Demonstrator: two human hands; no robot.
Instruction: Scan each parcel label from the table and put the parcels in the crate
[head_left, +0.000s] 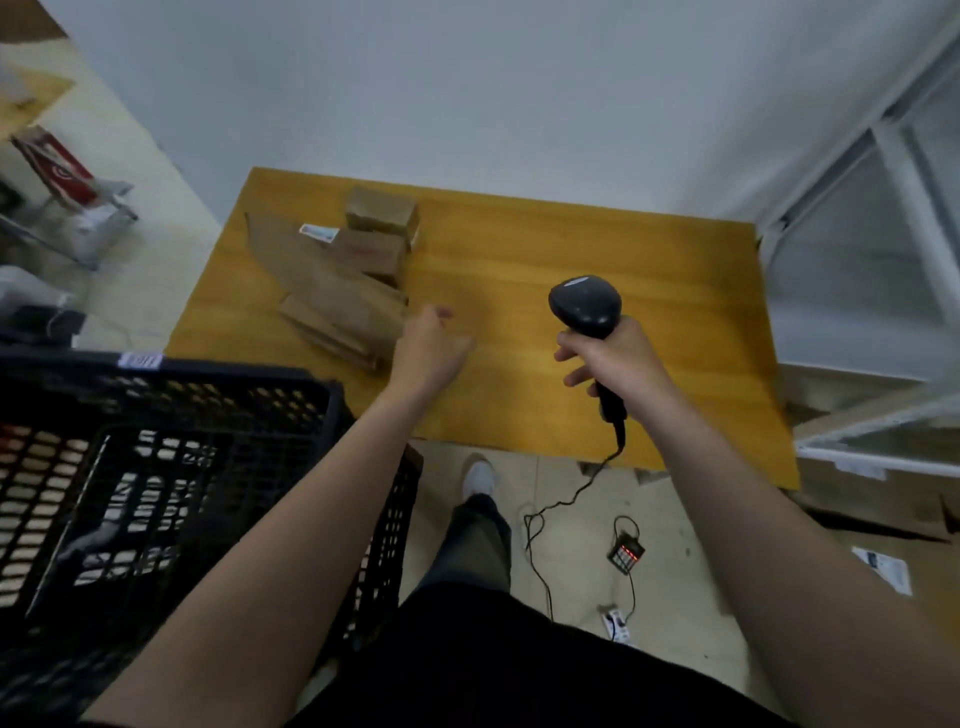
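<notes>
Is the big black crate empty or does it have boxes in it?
Looks empty. Through the black crate only its mesh floor shows, and the brown parcels lie on the table.

one head-worn wide-angle view, looking steeply down and forward over the yellow table (571, 249) from close above; edges bend (fisheye), the frame is somewhat blurred, and the floor (675, 545) shows below.

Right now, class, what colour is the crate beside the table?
Black, with lattice walls: the crate, clearest in the head view.
</notes>
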